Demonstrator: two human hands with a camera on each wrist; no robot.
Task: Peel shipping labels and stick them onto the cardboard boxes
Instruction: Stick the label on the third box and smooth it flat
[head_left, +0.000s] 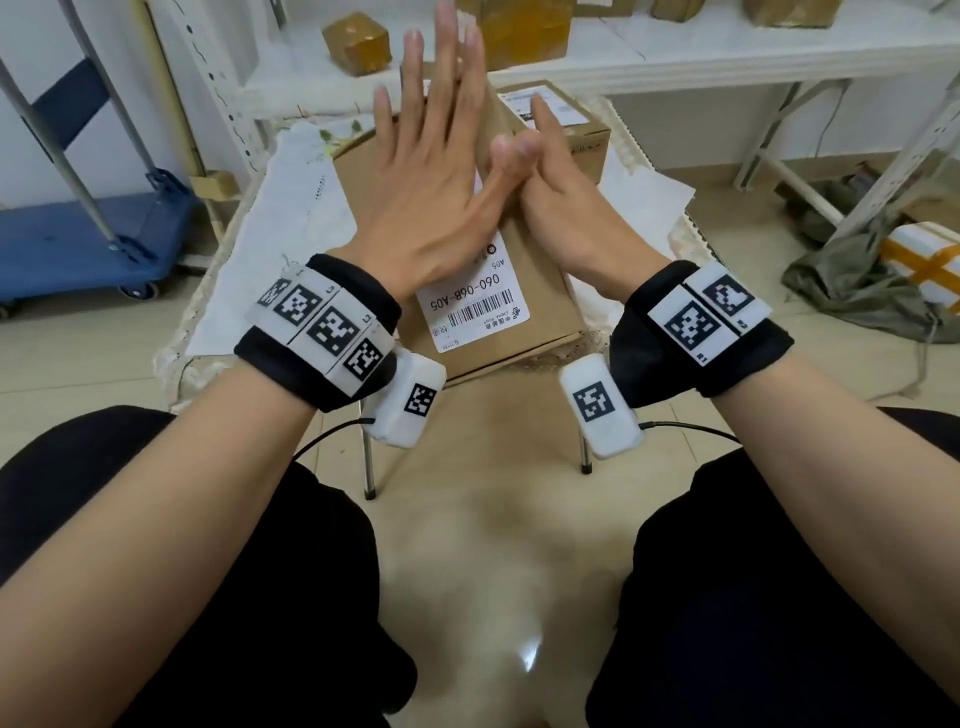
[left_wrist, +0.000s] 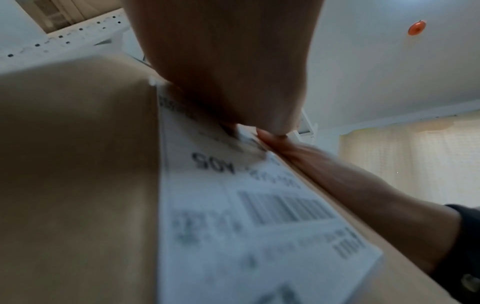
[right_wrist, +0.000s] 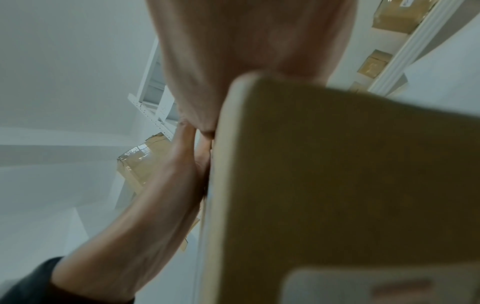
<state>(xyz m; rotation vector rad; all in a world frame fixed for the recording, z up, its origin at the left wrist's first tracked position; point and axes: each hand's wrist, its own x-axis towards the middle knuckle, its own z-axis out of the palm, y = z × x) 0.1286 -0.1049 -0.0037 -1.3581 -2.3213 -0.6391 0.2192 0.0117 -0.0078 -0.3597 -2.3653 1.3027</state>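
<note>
A flat cardboard box (head_left: 358, 187) lies on a small cloth-covered table (head_left: 218, 312). A white shipping label (head_left: 470, 306) with a barcode is stuck on its near end. My left hand (head_left: 431, 156) lies flat on the box top over the label's far part, fingers straight and spread. In the left wrist view the palm (left_wrist: 228, 61) presses on the label (left_wrist: 246, 226). My right hand (head_left: 550, 197) holds the box's right edge, thumb on top and index finger pointing away. In the right wrist view its palm (right_wrist: 246, 41) lies against the box side (right_wrist: 337, 164).
A second labelled box (head_left: 566, 130) stands behind the first. White paper sheets (head_left: 301, 171) lie on the cloth. A blue trolley (head_left: 78, 244) stands at the left. A white shelf (head_left: 675, 57) holds taped parcels. A green bag (head_left: 852, 275) with a white parcel lies at the right.
</note>
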